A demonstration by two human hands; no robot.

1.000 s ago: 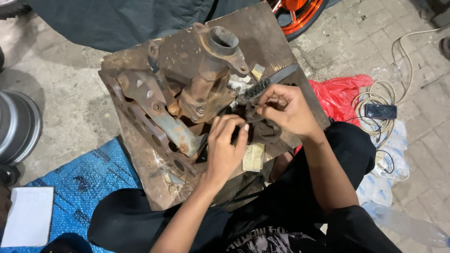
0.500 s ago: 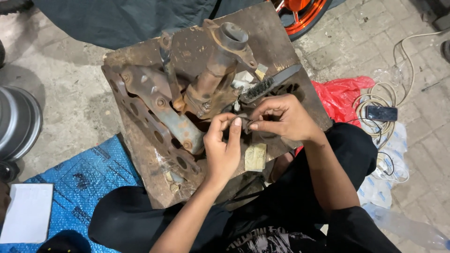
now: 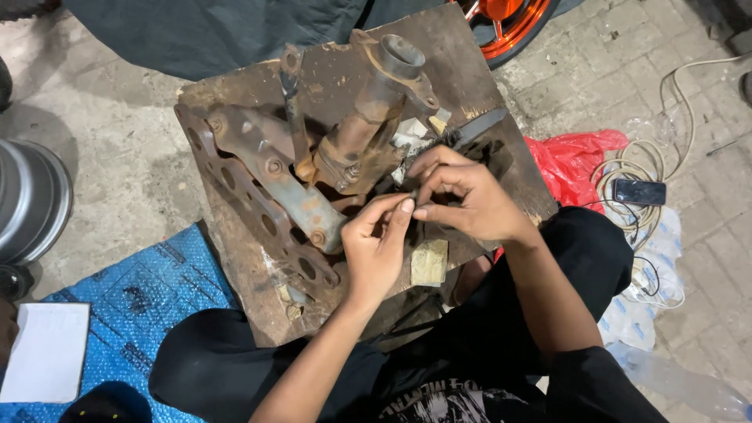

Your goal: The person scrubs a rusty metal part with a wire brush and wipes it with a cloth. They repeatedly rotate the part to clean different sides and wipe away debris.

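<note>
Pinching a small dark part [image 3: 413, 205] mid-frame, the left hand [image 3: 376, 247] and right hand [image 3: 462, 196] meet fingertip to fingertip beside the rusty bracket [image 3: 313, 180].

An outdoor repair workshop on grey paving bricks [image 3: 689, 102]: a rusty cast-metal machine part [image 3: 313, 172] lies there, an orange wheel rim [image 3: 509, 23] behind it, a steel drum [image 3: 31, 200] to its left.

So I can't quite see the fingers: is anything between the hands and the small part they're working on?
Nothing visible: the left hand and right hand meet fingertip to fingertip on a small dark part, just in front of the rusty metal assembly.
</note>
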